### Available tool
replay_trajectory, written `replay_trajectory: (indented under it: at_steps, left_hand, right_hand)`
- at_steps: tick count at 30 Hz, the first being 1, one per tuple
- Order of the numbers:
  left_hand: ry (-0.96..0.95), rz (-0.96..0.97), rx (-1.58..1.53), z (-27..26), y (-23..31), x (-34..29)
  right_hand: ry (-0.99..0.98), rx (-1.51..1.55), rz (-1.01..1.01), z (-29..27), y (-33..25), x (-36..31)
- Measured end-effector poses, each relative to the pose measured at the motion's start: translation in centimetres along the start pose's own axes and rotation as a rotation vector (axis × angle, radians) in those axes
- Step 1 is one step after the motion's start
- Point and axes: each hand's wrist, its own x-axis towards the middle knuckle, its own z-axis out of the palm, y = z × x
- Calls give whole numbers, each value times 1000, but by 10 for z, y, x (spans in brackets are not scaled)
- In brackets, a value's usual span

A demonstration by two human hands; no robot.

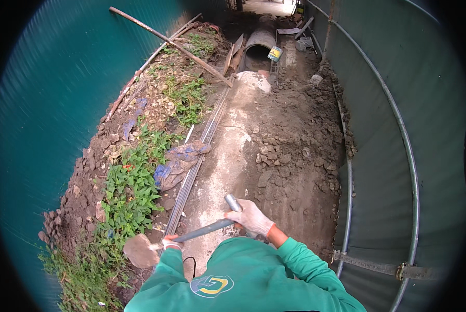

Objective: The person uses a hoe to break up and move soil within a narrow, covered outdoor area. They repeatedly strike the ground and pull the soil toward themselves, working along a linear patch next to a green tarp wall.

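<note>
Slanting across my front is a shovel with a grey shaft [204,229] and a dirt-coated blade [141,251] at its left end. My right hand [252,218], in a pale work glove, is closed around the cross grip at the shaft's upper end. Lower down, close to the blade, my left hand [172,242] wraps the shaft, partly hidden by its green sleeve. The blade hangs over the weeds and soil at the left. Whether it carries loose dirt, I cannot tell.
Long metal rods [194,169] run along the path's left side, beside a muddy cloth [181,162]. Loose soil [295,151] is heaped at the right. Ahead lie a large concrete pipe [261,41] and a leaning pole [173,46]. Metal sheet walls [51,119] flank both sides.
</note>
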Motion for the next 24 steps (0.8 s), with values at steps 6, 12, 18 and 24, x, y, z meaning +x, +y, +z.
replay_trajectory:
  at_steps: [6, 12, 18, 24]
  left_hand:
    - [-72, -212, 196, -31, -207, -5]
    - [-296, -306, 532, 12, -258, 0]
    - [-246, -431, 927, 88, -271, 0]
    - [-324, -420, 1151, 133, -304, -12]
  right_hand:
    - [98, -136, 211, -78, 16, -61]
    - [324, -138, 74, -64, 15, -128]
    - [716, 259, 313, -22, 70, -207]
    - [838, 937, 414, 52, 141, -275]
